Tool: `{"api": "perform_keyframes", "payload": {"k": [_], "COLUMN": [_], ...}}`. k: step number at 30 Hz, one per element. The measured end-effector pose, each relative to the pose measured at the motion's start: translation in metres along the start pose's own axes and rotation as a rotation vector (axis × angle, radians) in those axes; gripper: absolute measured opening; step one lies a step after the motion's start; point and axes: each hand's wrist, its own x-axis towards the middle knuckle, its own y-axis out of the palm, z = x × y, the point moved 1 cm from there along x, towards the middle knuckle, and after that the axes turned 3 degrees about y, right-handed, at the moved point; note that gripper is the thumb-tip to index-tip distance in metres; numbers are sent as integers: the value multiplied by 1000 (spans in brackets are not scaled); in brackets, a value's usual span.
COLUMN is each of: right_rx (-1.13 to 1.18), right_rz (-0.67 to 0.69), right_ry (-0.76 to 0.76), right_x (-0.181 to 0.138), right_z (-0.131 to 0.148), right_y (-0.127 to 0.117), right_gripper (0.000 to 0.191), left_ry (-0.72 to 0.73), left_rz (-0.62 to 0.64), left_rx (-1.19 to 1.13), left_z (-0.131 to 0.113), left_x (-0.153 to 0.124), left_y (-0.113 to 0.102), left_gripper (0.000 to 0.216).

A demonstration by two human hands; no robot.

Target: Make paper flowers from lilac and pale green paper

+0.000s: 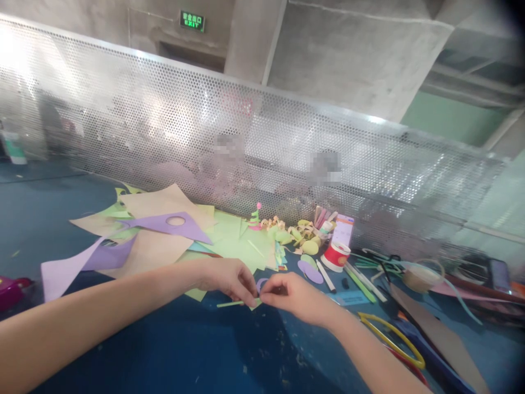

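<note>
My left hand [229, 280] and my right hand [292, 295] meet over the blue table [172, 350], fingertips pinched together. Between them they hold a thin light-green paper strip [232, 303] that sticks out to the left, with a small green scrap at the pinch. A bit of purple paper [261, 283] shows just behind the fingers. Both hands are closed in a pinch on the strip.
Tan, purple and green paper sheets [164, 230] lie behind the hands. To the right are a red-and-white tape roll [336, 256], purple ovals [310, 271], pens, scissors [381, 260], a yellow ring [394, 336] and a brown paper piece [435, 328]. A perforated metal screen [262, 153] backs the table.
</note>
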Motion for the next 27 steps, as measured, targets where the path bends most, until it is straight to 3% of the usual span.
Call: {"api": "perform_keyframes", "payload": {"k": [9, 15, 19, 21, 23, 27], "right_rx": [-46, -79, -83, -273, -573, -734], "right_rz": [11, -130, -261, -369, -446, -519], "right_ry": [-19, -32, 19, 135, 356, 608], "right_x": [-3, -7, -29, -51, -79, -135], "right_z": [-2, -8, -23, -35, -51, -91], "right_y": [-3, -12, -51, -81, -110, -140], "right_gripper": [16, 21, 31, 26, 20, 14], "left_ry": [-66, -1, 123, 154, 166, 155], "left_rz": [52, -104, -233, -283, -307, -328], "left_rx": [-104, -95, -179, -274, -342, -307], "left_z": [1, -1, 0, 1, 2, -1], "left_x": [2, 9, 15, 17, 18, 17], "left_y": [1, 8, 17, 21, 25, 28], "left_gripper": [30, 28, 31, 31, 31, 32]}}
